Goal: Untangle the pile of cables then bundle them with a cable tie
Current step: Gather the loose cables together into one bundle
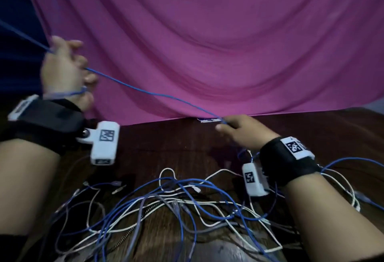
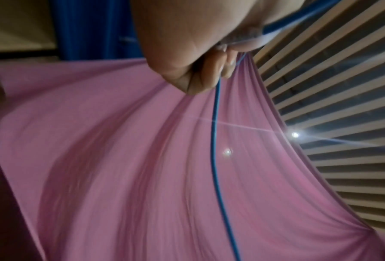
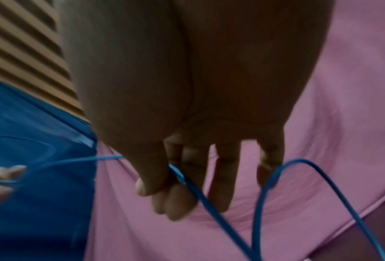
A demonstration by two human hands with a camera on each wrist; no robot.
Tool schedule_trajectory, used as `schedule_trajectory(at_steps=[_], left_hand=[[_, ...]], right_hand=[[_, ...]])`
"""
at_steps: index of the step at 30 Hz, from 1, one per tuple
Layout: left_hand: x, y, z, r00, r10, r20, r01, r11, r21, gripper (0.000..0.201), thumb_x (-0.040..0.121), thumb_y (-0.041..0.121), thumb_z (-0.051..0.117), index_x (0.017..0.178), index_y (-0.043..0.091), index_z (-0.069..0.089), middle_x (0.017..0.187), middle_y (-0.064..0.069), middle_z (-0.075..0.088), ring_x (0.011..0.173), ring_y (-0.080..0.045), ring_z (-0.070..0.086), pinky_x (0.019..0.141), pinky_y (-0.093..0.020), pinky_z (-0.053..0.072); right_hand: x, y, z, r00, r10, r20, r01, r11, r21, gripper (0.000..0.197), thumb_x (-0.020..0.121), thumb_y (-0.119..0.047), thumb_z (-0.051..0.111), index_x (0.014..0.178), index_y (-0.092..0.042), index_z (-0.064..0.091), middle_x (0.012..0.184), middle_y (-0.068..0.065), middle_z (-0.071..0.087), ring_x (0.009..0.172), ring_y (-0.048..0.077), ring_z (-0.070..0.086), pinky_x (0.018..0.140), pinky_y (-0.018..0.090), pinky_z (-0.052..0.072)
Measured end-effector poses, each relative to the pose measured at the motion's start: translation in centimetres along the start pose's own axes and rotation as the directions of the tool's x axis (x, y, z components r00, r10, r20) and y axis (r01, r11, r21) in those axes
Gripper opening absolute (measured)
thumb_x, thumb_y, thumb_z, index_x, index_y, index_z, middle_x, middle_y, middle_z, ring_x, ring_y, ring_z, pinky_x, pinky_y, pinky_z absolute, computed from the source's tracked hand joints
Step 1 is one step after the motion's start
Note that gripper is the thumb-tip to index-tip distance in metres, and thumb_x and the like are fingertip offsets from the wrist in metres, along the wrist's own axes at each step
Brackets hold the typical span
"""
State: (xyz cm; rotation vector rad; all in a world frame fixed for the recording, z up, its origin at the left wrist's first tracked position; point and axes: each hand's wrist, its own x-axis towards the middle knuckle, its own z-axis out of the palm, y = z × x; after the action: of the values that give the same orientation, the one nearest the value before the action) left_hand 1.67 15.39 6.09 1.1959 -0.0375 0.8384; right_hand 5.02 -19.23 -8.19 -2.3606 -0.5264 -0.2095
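Observation:
A blue cable [image 1: 153, 93] stretches taut between my two hands above the table. My left hand [image 1: 66, 70] is raised at the upper left, its fingers curled round the cable, which also loops round the hand near the wrist. In the left wrist view the blue cable [image 2: 216, 141] runs down from the curled fingers [image 2: 209, 70]. My right hand [image 1: 241, 128] is low at the table's far edge and pinches the blue cable [image 3: 200, 196] between thumb and forefinger. A tangled pile of blue, white and grey cables [image 1: 166, 205] lies on the near part of the table.
The dark wooden table [image 1: 166, 143] runs under both arms. A pink cloth [image 1: 218, 43] hangs behind it, with a blue cloth [image 3: 35, 176] at its left. A small white label [image 1: 208, 120] lies at the table's far edge. Slatted panels [image 2: 343, 88] show in the wrist views.

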Motion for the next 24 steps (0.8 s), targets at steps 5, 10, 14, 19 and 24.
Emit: schedule_trajectory(at_steps=[5, 10, 14, 19, 24], left_hand=[[1.9, -3.0, -4.5, 0.99, -0.04, -0.134, 0.076, 0.958, 0.276, 0.045, 0.109, 0.045, 0.03, 0.084, 0.025, 0.061, 0.045, 0.012, 0.041, 0.034, -0.004, 0.031, 0.037, -0.02, 0.025], [-2.8, -9.6, -4.8, 0.867, -0.49, 0.091, 0.403, 0.797, 0.45, 0.033, 0.107, 0.037, 0.046, 0.091, 0.016, 0.066, 0.048, 0.011, 0.039, 0.033, -0.001, 0.027, 0.031, -0.013, 0.02], [-5.9, -12.7, -2.9, 0.813, -0.528, 0.244, 0.302, 0.742, 0.599, 0.032, 0.103, 0.038, 0.054, 0.088, 0.015, 0.07, 0.054, 0.007, 0.04, 0.034, -0.004, 0.031, 0.033, -0.013, 0.02], [-2.5, -12.5, -3.6, 0.936, -0.352, -0.005, 0.293, 0.772, 0.564, 0.031, 0.107, 0.019, 0.041, 0.078, 0.021, 0.053, 0.066, -0.002, 0.042, 0.026, -0.002, 0.037, 0.039, -0.022, 0.03], [-0.1, -13.1, -7.3, 0.9, -0.389, -0.195, 0.435, 0.791, 0.43, 0.03, 0.104, 0.019, 0.04, 0.078, 0.017, 0.055, 0.066, -0.001, 0.062, 0.045, -0.015, 0.045, 0.036, -0.015, 0.029]], right_hand=[[0.2, 2.5, -0.1, 0.941, 0.163, -0.297, -0.26, 0.909, -0.325, 0.018, 0.098, -0.049, 0.052, 0.09, -0.033, 0.055, 0.083, -0.007, 0.069, 0.102, 0.021, 0.054, 0.091, 0.046, 0.031], [0.7, -0.9, 0.6, 0.882, 0.024, -0.47, 0.07, 0.981, 0.181, 0.024, 0.098, -0.035, 0.055, 0.082, -0.018, 0.058, 0.069, 0.003, 0.063, 0.067, 0.023, 0.059, 0.065, 0.038, 0.043], [0.6, -2.7, 1.0, 0.886, 0.021, -0.463, 0.125, 0.951, 0.283, 0.019, 0.097, -0.033, 0.059, 0.086, -0.018, 0.063, 0.073, 0.001, 0.062, 0.062, 0.021, 0.055, 0.059, 0.032, 0.046], [0.2, -0.8, -2.2, 0.804, 0.204, -0.559, 0.115, 0.868, 0.482, 0.023, 0.091, 0.004, 0.063, 0.111, -0.005, 0.068, 0.078, 0.003, 0.054, 0.06, 0.01, 0.045, 0.054, 0.02, 0.036], [-0.4, 2.6, -6.5, 0.569, 0.344, -0.747, 0.084, 0.879, 0.469, 0.028, 0.091, 0.003, 0.048, 0.112, -0.001, 0.066, 0.08, 0.012, 0.056, 0.066, 0.023, 0.051, 0.066, 0.037, 0.042]])
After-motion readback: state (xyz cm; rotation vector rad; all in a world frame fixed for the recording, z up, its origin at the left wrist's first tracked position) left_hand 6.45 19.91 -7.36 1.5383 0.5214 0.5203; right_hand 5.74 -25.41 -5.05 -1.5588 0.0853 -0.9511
